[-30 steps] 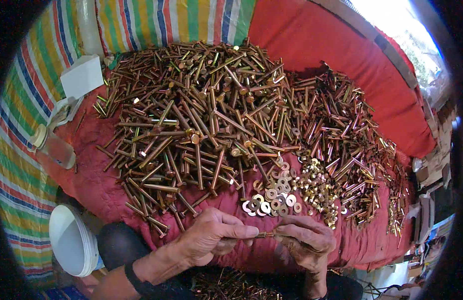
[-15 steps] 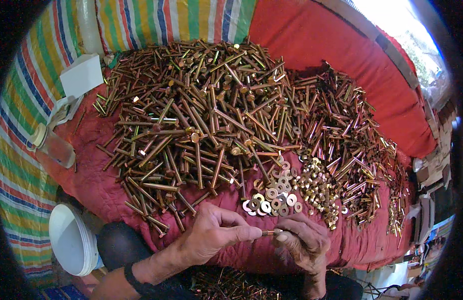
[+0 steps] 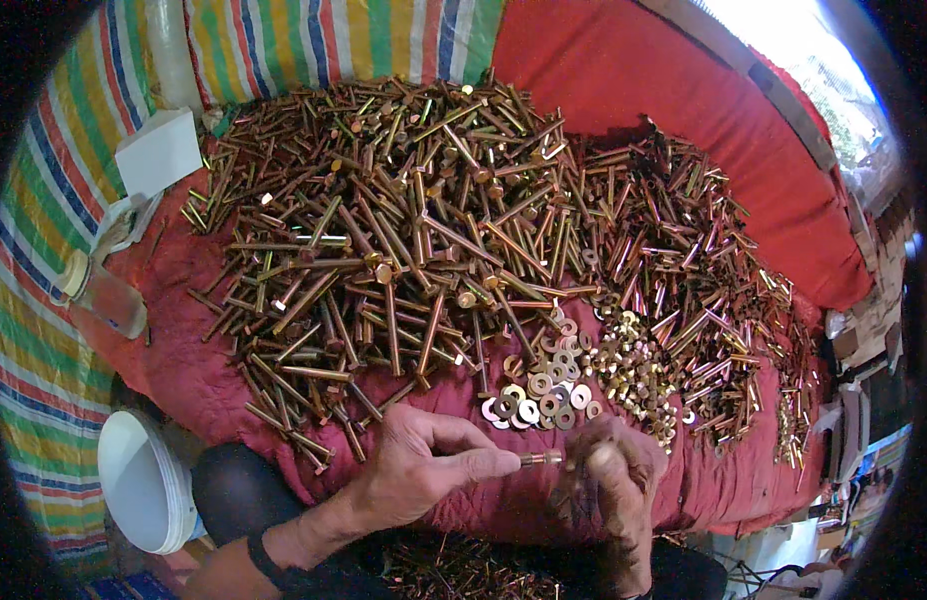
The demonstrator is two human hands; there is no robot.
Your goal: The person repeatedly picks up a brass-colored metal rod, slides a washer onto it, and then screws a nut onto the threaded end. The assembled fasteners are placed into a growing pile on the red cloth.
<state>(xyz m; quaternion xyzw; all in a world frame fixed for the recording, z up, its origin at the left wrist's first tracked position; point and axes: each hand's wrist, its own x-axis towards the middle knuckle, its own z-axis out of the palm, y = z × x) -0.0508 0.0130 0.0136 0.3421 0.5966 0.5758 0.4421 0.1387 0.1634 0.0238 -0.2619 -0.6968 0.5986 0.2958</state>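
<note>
My left hand [image 3: 423, 465] is closed, pinching a thin brass-coloured bolt [image 3: 540, 459] between thumb and fingertips. The bolt lies roughly level, and its threaded-looking end, with a ring-like collar, sticks out to the right; the remainder is hidden in the fingers. Close to that end, a small gap away, is my right hand [image 3: 615, 470]. Its fingers look curled but are smeared by motion, so what they hold, if anything, cannot be made out. Just beyond the hands lie loose flat washers [image 3: 548, 390] and a heap of small brassy nuts [image 3: 633, 370].
A large pile of long bolts [image 3: 383, 240] covers the red quilted cloth [image 3: 183, 360], with shorter metal pieces [image 3: 703, 290] heaped at right. A white bucket [image 3: 133, 480] stands lower left, beneath a clear jar [image 3: 111, 300] and a white box [image 3: 158, 152]. More metal pieces [image 3: 463, 570] lie below my forearms.
My right hand has come off the bolt's end and turned, moving slightly right. More of the bolt now shows beyond my left fingertips, while my left hand has stayed nearly still.
</note>
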